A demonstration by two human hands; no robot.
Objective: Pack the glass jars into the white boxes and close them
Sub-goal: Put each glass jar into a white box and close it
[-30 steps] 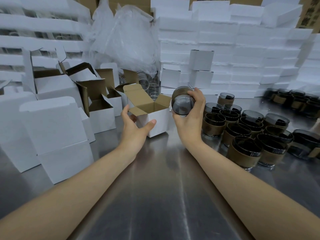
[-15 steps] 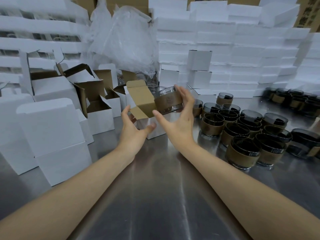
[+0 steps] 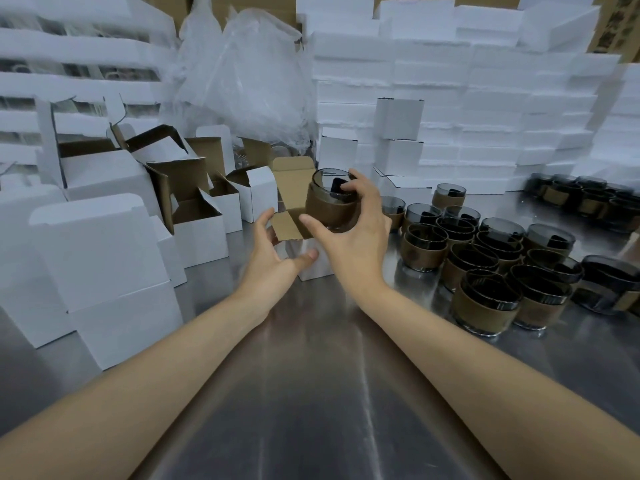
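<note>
Behind right hand, box mostly hidden, jar seemingly over it

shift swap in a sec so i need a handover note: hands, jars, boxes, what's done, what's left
Right grip holds one glass jar upright over the open white box; not in yet.
Left grip holds that box on the steel table.
Done: jar picked up, box opened.
Left: lower it in, fold the flaps, then pack the waiting jars on the right into the empty boxes on the left.

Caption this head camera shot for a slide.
Right hand holds a glass jar over the open white box that the left hand steadies.
</note>
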